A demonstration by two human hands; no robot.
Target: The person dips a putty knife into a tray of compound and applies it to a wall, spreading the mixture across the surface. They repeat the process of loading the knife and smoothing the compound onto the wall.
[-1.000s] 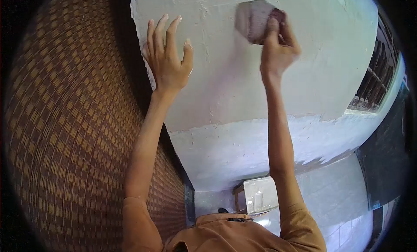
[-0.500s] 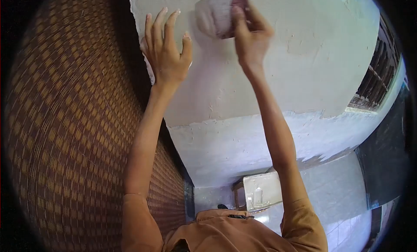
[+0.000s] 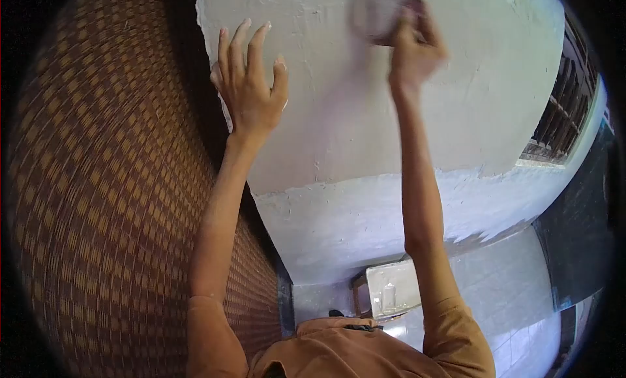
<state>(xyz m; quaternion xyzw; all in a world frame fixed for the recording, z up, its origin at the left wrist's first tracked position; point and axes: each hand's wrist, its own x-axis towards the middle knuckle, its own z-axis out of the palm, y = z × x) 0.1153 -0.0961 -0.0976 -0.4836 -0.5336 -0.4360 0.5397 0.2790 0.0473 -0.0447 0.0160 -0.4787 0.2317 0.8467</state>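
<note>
My right hand (image 3: 417,48) grips a flat, dark red tool (image 3: 381,19) with a pale, smeared face at the top of the view, blurred by motion. The tool lies against or close to the pale, coated wall (image 3: 339,136). Near the wall's left edge, my left hand (image 3: 251,84) has its fingers spread, with pale residue on the fingertips. It holds nothing and rests on or just over the wall surface.
A brown woven panel (image 3: 111,182) fills the left side. Below the wall stands a small table or stool (image 3: 394,288) with a pale top on a tiled floor (image 3: 502,280). A barred opening (image 3: 561,117) and a dark panel (image 3: 577,215) are at the right.
My right hand has moved to the right and slightly up with the tool. My left hand has stayed almost in the same spot.
</note>
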